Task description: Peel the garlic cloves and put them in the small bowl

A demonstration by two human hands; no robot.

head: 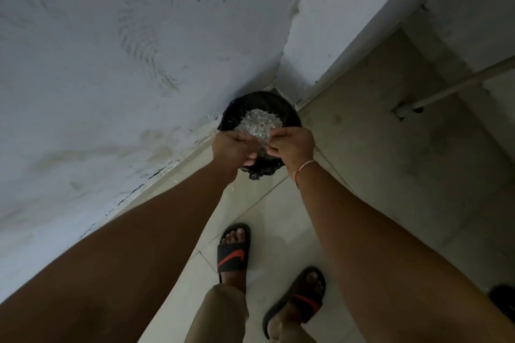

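Where the walls meet: a black-lined bin [260, 108] stands mid-frame on the floor [362, 175].
Hands: left hand [232, 145] and right hand [292, 145], fingers curled, together hold a clear sheet [259, 125].
Garlic skins [257, 121]: heaped on it, above the bin.
Lower frame: sandalled feet [234, 250].

One head-worn wide-angle view looks steeply down along both outstretched arms. The left hand [232, 145] and right hand [292, 146] sit mid-frame, near; beyond them the wall corner [274, 75], below them the tiled floor [278, 203].
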